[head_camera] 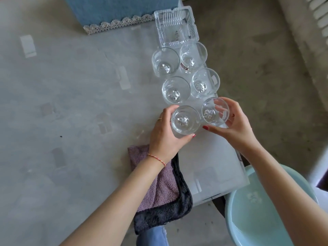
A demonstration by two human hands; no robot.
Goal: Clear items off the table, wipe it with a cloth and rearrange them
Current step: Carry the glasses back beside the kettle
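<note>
two hands, two glasses

the left hand [164, 137] is wrapped around a clear glass [185, 120], with the fingers and thumb curled round its side. the right hand [234, 125] grips another clear glass [214, 110] just beside it, thumb on the near side and fingers round the far side. this second glass leans a little. the two glasses are almost touching each other. both are over the right part of the see-through table [71, 103]. i cannot tell if they stand on the table or are just above it.

behind them four more glasses stand in two pairs. the nearer pair [175, 88] and [205, 83] are side by side. the farther pair [166, 60] and [193, 55] are side by side too. all six make two rows going away from the person.

past the last pair sits a clear glass tray [159, 23] with ribbed sides, at the far end of the rows.

a purple and dark grey cloth [159, 189] lies on the near edge of the table, under the left arm. part of it hangs over the edge.

a blue cloth with a lace edge [120, 11] lies at the far side of the table.

a pale blue stool [262, 219] is low on the right, under the right arm.
</note>
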